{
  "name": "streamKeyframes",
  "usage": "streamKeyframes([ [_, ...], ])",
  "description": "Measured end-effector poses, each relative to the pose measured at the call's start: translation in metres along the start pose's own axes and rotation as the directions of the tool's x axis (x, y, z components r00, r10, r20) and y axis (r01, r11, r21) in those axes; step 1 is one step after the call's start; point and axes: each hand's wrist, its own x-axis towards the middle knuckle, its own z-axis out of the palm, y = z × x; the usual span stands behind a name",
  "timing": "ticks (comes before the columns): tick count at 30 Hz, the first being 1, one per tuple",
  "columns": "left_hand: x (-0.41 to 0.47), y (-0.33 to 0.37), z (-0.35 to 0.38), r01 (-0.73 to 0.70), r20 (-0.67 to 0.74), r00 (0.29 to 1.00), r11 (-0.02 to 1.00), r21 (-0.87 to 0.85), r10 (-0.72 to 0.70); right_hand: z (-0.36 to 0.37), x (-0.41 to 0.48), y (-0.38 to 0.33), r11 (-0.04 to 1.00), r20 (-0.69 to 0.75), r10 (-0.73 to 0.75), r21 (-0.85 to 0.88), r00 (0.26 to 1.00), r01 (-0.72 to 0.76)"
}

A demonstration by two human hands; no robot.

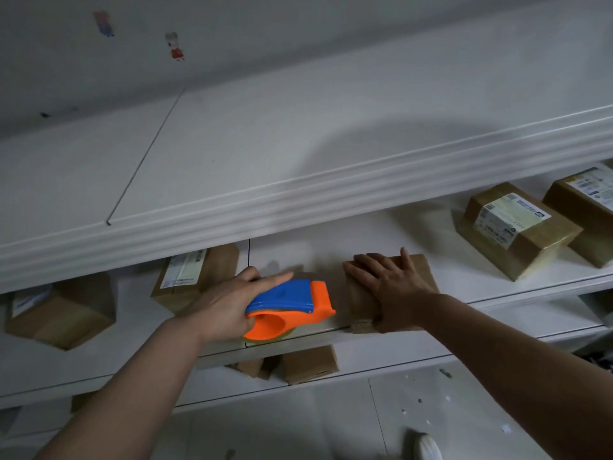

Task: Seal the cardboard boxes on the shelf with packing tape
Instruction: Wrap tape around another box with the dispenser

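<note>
My left grip is clamped round the dispenser. The forefinger lies straight along its blue top and the other fingers curl into the orange body. The dispenser sits at the front edge of the shelf, at 9 o'clock of the box, with its orange nose just beside the box's side. I cannot tell whether any tape has caught the cardboard yet.

My right grip lies flat on the box top, fingers straight and apart, pressing down and clamped on nothing. The box stands at the shelf's front lip, turned a little askew, and its seam is hidden under my palm.

To do this step well, I judge I should bear down with the flat palm so the flaps meet and the box cannot skid. I should stick the tape's end low on the side facing the dispenser, then draw toward 3 o'clock in one steady pull, sliding the palm clear ahead of it. A jerk could drag the box off the lip.

Further back, a labelled box stands at 10 o'clock, and a taped box stands at 2 o'clock.
</note>
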Motion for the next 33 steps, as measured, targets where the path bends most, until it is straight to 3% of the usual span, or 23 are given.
streamKeyframes([
  [7,0.024,0.045,-0.02,0.05,-0.087,0.996,0.926,0.374,-0.018,0.007,0.0,0.007,0.999,-0.024,0.012,0.036,1.0,-0.011],
  [12,0.041,0.102,-0.027,0.071,-0.102,0.995,0.775,0.628,-0.009,0.011,-0.002,0.008,0.999,-0.063,0.007,0.037,0.998,-0.004],
  [19,0.054,0.128,-0.031,0.19,-0.079,0.98,0.757,0.625,-0.181,0.012,-0.001,0.007,0.999,-0.071,0.022,0.047,0.997,-0.019],
  [22,0.056,0.118,-0.012,0.211,-0.031,0.963,0.676,0.706,-0.268,0.009,-0.004,0.006,0.998,-0.042,0.023,0.053,0.999,-0.021],
  [23,0.055,0.11,-0.003,0.237,-0.027,0.952,0.682,0.692,-0.304,0.01,-0.005,0.006,0.999,-0.043,0.022,0.049,0.999,-0.02],
  [27,0.055,0.08,0.007,0.323,-0.063,0.944,0.865,0.384,-0.324,0.009,-0.003,0.006,0.999,-0.042,0.025,0.045,0.999,-0.023],
  [31,0.06,0.069,0.025,0.328,-0.071,0.944,0.939,0.106,-0.322,0.005,-0.001,0.007,0.999,0.014,0.031,0.037,0.999,-0.032],
  [33,0.058,0.062,0.043,0.283,-0.079,0.958,0.954,0.1,-0.276,0.002,-0.001,0.009,0.998,0.054,0.021,0.055,0.998,-0.024],
])
